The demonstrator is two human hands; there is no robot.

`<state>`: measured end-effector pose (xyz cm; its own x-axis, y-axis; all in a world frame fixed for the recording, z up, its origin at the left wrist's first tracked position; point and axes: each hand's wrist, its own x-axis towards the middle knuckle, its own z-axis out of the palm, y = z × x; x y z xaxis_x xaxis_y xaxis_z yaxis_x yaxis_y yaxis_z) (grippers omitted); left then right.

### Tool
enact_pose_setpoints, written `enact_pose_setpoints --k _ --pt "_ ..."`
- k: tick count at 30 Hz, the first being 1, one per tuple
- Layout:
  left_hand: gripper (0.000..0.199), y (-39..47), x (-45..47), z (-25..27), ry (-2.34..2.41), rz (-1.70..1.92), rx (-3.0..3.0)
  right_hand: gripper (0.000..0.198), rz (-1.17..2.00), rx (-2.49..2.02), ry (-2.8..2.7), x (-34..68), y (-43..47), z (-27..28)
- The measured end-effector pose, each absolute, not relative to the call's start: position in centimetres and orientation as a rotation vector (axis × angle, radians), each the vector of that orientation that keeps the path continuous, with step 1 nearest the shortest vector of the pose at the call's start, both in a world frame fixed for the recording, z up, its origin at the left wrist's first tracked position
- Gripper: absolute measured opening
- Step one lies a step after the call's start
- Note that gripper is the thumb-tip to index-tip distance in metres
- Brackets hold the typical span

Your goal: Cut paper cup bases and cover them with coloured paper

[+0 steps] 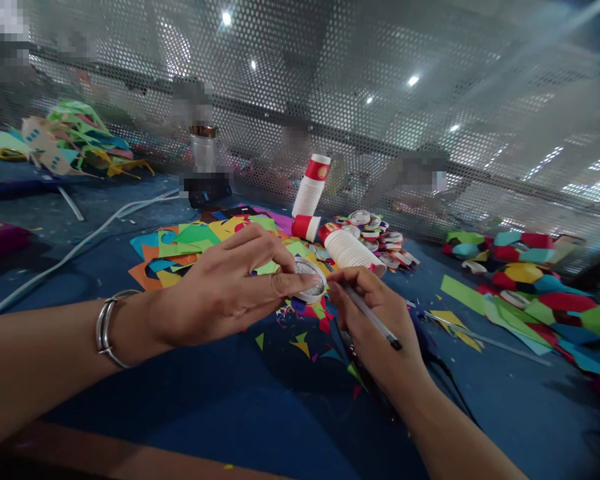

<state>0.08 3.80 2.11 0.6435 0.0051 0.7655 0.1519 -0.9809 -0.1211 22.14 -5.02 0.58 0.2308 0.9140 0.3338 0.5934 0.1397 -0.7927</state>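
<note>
Base (317,270) is pinched in left grip (220,287), pen (373,315) in right grip (383,357); cut bottoms (373,223) lie piled, stacked cups (353,251) seemingly remain.

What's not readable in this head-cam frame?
Head view:
- Round white piece: inside partly covered by the left hand.
- Pen: front end hidden by the right hand.
- Purplish item: cut off by left edge.
- Tiny scraps: too small, blurred.

Got perforated grey panel (325,87) along far edge of blue worktop (195,407), bright light spots (227,19) up high.
</note>
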Motion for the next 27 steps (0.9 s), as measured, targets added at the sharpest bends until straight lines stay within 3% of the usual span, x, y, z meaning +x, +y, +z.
enact_pose_setpoints --k 9,15,20,27 --pt "0.038 3.1 0.2 2.1 -0.060 -1.245 -2.774 0.014 0.439 -1.539 -1.502 22.4 -5.4 0.6" --pt "0.031 3.2 1.0 1.2 -0.533 -1.361 -3.453 0.019 0.381 -1.543 -1.528 22.5 -5.3 0.6" --pt "0.039 2.7 1.4 1.4 -1.024 -0.987 -4.043 0.018 0.344 -1.548 -1.547 22.7 -5.3 0.6" --pt "0.037 2.7 1.6 1.1 -1.389 -0.592 -4.354 0.016 0.375 -1.564 -1.583 22.7 -5.1 0.3"
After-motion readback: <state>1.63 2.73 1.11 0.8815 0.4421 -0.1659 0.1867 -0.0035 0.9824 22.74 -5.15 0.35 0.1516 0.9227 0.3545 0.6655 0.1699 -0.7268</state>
